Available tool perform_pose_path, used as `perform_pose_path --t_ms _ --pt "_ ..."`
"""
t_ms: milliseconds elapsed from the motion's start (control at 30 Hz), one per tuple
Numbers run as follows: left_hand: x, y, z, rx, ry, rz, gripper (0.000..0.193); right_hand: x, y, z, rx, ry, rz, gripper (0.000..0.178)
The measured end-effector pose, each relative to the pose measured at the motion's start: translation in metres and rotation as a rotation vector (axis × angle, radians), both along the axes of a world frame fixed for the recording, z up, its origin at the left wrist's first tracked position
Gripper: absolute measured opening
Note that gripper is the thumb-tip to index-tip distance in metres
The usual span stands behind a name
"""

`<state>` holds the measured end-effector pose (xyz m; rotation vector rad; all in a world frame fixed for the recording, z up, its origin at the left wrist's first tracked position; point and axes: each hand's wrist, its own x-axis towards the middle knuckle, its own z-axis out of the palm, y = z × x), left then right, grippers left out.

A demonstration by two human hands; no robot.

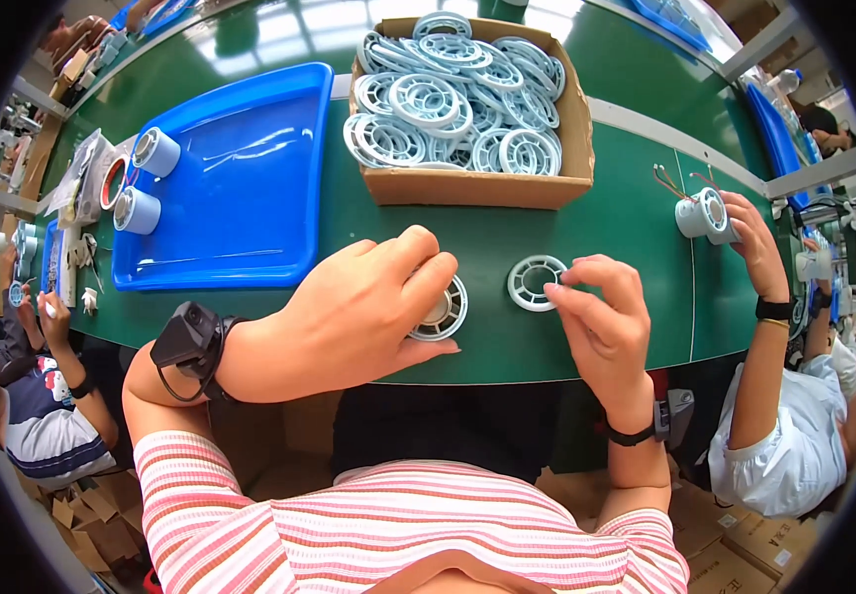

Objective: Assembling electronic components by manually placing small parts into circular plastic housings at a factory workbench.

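Observation:
My left hand [373, 292] is wrapped from above around a round white part [455, 309] with a slotted rim, near the table's front edge. Much of that part is hidden under my fingers and palm. To its right, my right hand [606, 317] pinches the edge of a flat white spoked ring [520, 284] between thumb and fingers. Green table surface shows through the ring's open centre. A small gap separates the ring from the part under my left hand.
Ahead stands a cardboard box [477, 190] heaped with white rings [426, 102]. Left of it lies a blue tray [240, 188] with two white cylindrical parts [138, 211]. At right, a co-worker's hand [756, 243] touches wired cylindrical parts [697, 216]. Another person sits at far left.

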<state>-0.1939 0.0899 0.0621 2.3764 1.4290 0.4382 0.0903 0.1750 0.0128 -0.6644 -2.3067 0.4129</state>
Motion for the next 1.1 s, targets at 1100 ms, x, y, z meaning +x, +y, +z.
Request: perform_pose_path --t_ms 1100 --pt "0.008 -0.006 -0.048 -1.092 -1.206 0.146 0.072 -0.059 -0.046 0.024 -0.398 0.016 0.038 0.065"
